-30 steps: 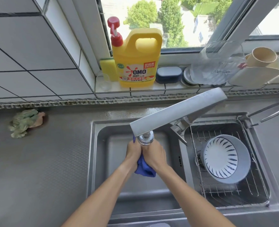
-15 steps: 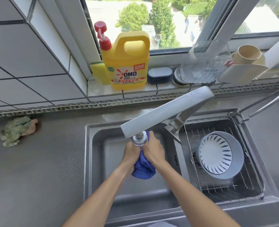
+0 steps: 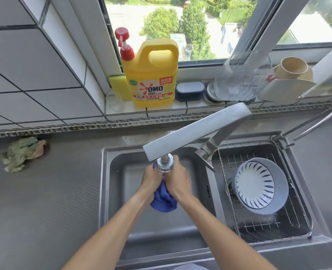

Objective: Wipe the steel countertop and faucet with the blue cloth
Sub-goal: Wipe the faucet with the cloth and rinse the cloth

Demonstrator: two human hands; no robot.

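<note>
Both hands meet under the faucet (image 3: pixel 196 133) spout, over the left basin of the sink (image 3: pixel 110 191). The left hand (image 3: pixel 151 179) and right hand (image 3: pixel 177 182) have their fingers curled round the blue cloth (image 3: pixel 163 199), bunched between the palms, with a loose tail hanging below the wrists. The chrome nozzle (image 3: pixel 164 165) sits just above the knuckles, touching or nearly so.

The cloth looks soft and limp (probably damp, though no water can be made out), so it should mould easily round the nozzle and the flat spout arm. It likely wipes best gathered into a pad in one palm, not held by a corner. The faucet is rigid and smooth, probably slippery when wet, and its arm may swivel under a push; steadying it near the base seems wise. The steel bench (image 3: pixel 44 201) spreads left of the sink, textured and flat.
</note>
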